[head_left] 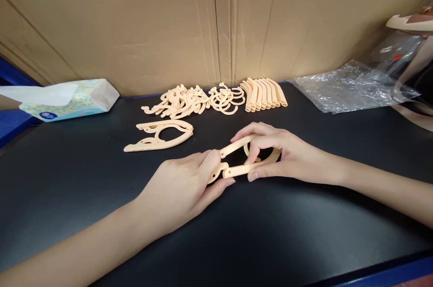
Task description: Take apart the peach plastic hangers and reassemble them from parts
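Both my hands grip one set of beige plastic hanger parts (pixel 241 169) just above the black table (pixel 67 179). My left hand (pixel 182 188) pinches the jointed end between thumb and fingers. My right hand (pixel 277 154) is closed round the two curved arms at the other end. A finished folding hanger (pixel 158 136) lies flat a little beyond my left hand. Further back lie a heap of beige arm pieces (pixel 179 101), a cluster of round hooks (pixel 225 97) and a neat row of curved pieces (pixel 264 93).
A tissue pack (pixel 67 100) sits at the far left. Crumpled clear plastic bags (pixel 352 86) lie at the far right. A cardboard wall (pixel 203 21) closes off the back. More beige items (pixel 411 23) show at the right edge.
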`<action>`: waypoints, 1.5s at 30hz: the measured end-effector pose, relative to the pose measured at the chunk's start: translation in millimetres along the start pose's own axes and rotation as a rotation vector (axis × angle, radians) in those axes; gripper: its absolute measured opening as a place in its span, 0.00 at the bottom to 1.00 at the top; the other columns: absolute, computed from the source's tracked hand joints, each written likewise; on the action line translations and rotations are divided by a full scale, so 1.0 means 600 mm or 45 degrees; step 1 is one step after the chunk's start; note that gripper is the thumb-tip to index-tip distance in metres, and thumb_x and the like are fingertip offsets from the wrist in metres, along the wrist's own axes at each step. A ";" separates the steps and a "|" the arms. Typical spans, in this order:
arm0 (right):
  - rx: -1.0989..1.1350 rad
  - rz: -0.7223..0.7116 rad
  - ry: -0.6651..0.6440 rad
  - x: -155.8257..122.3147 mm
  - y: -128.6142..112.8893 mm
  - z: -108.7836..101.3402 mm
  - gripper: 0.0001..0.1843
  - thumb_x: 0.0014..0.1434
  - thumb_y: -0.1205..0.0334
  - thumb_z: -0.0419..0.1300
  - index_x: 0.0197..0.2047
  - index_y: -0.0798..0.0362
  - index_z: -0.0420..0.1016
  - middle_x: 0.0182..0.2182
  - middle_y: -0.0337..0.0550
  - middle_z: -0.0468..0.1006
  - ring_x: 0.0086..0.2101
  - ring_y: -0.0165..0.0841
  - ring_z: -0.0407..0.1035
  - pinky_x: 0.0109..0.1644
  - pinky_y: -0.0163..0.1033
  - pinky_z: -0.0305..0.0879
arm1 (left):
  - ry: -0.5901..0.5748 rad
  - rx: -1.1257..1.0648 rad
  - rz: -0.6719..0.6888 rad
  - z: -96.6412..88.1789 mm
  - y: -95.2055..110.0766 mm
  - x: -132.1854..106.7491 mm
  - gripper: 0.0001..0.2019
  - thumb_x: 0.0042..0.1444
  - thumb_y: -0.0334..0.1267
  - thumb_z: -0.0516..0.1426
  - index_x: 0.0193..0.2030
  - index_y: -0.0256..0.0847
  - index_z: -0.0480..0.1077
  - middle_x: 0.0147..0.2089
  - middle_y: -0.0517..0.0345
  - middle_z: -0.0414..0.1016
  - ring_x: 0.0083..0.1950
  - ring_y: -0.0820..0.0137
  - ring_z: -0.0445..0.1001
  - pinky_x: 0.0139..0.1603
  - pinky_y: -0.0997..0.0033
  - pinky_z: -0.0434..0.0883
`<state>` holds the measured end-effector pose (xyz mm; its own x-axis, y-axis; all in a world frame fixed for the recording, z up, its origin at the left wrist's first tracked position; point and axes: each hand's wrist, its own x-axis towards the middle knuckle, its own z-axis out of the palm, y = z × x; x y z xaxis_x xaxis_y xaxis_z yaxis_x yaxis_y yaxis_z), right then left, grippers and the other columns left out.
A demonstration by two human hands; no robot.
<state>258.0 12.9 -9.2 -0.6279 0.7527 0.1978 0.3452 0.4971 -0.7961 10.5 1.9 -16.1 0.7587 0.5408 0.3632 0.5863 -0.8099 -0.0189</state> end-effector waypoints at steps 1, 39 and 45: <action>-0.018 0.000 0.008 0.000 -0.001 0.000 0.09 0.54 0.56 0.69 0.33 0.49 0.76 0.52 0.41 0.71 0.53 0.37 0.66 0.55 0.47 0.65 | 0.003 -0.001 0.007 0.000 -0.001 0.000 0.14 0.71 0.46 0.43 0.34 0.43 0.54 0.24 0.67 0.60 0.20 0.74 0.61 0.20 0.75 0.55; -0.507 -0.146 -0.095 -0.004 -0.010 0.003 0.13 0.64 0.49 0.59 0.37 0.49 0.79 0.50 0.45 0.70 0.47 0.37 0.63 0.52 0.44 0.57 | -0.037 0.304 0.183 -0.014 0.004 -0.008 0.15 0.72 0.38 0.37 0.34 0.42 0.56 0.23 0.64 0.63 0.18 0.71 0.67 0.15 0.71 0.56; -0.493 -0.148 -0.108 -0.004 -0.009 0.005 0.13 0.64 0.49 0.58 0.38 0.48 0.79 0.50 0.45 0.69 0.48 0.37 0.62 0.53 0.44 0.56 | -0.078 0.413 0.252 -0.026 0.008 0.000 0.17 0.72 0.37 0.38 0.32 0.40 0.59 0.22 0.63 0.63 0.17 0.71 0.68 0.16 0.70 0.58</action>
<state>255.5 6.9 -6.9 -0.7280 0.6518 0.2126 0.4954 0.7145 -0.4939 8.9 -5.7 -1.8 0.8760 0.4017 0.2670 0.4788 -0.7912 -0.3804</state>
